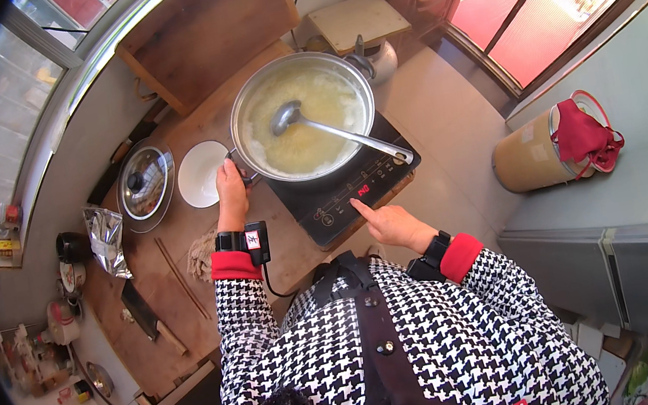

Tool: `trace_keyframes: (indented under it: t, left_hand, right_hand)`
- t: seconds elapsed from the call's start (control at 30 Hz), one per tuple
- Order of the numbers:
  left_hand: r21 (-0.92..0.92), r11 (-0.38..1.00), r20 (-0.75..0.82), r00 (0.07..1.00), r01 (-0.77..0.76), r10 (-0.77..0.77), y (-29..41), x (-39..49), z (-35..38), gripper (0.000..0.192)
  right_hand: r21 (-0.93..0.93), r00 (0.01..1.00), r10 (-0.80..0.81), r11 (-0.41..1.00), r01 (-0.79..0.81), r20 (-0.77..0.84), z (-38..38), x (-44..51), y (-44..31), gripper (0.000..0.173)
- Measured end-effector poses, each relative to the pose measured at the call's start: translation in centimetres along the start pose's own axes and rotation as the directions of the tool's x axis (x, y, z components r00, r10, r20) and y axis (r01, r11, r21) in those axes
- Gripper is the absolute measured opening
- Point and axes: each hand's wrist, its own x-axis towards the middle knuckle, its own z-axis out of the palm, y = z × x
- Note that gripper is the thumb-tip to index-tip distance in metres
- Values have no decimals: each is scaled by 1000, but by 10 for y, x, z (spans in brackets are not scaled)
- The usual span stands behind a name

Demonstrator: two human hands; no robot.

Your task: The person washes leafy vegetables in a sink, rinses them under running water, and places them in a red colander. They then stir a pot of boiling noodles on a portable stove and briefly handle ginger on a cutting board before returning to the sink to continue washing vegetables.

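Note:
A wide steel pot (317, 153) of cloudy yellowish liquid stands on a black induction cooktop (326, 215) with a lit red display. My left hand (231, 192) grips the pot's left side handle. With its index finger extended, my right hand (398, 226) touches the cooktop's control panel and holds nothing. A steel ladle (345, 133) lies in the pot, its bowl in the liquid and its handle over the near right rim. Left of the pot is a white bowl (204, 175), beside a glass lid with a black knob (146, 182).
On the wooden table lie a cleaver (142, 311), chopsticks (179, 274), a crumpled cloth (200, 258) and a silver foil bag (107, 241). A wooden board (209, 24) leans behind the pot. A cylindrical drum (520, 151) with a red cloth stands at the right.

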Motion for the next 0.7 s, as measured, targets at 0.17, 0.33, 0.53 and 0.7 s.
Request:
trace_keyframes:
  t: [0.17, 0.33, 0.53, 0.7]
  left_hand:
    - [-32, 999, 15, 1000, -1, 1, -6, -13, -3, 34]
    - [-54, 994, -16, 996, 90, -91, -14, -42, -15, 37]
    - [-95, 991, -3, 995, 98, -99, -24, -75, -36, 32]
    - [-100, 991, 5, 996, 92, -92, -36, -94, -73, 27]
  right_hand:
    - [-11, 997, -40, 999, 40, 64, 0, 8, 4, 59]
    - [17, 994, -90, 996, 90, 63, -3, 11, 3, 59]
    - [56, 994, -47, 998, 42, 98, -4, 9, -4, 56]
    - [139, 995, -72, 988, 62, 68, -10, 3, -12, 51]
